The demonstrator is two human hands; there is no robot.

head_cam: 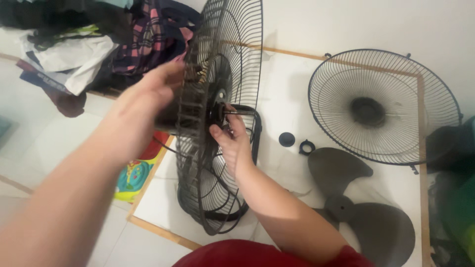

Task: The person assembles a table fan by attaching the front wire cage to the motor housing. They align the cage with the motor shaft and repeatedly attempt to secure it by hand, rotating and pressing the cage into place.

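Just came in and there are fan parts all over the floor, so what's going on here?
A person is working on a taken-apart fan. The left hand holds the motor side behind the upright rear grille, while the right hand has its fingers at the hub by the bare shaft. On the floor lie the front grille, the fan blade, a round cap and a ring nut.

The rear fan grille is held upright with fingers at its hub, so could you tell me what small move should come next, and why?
Probably turn the hub fastener a little further with the right hand. Its fingers pinch at the motor shaft, the left hand steadies the rear grille from behind, and the blade, front grille and two small black caps already lie off on the floor.
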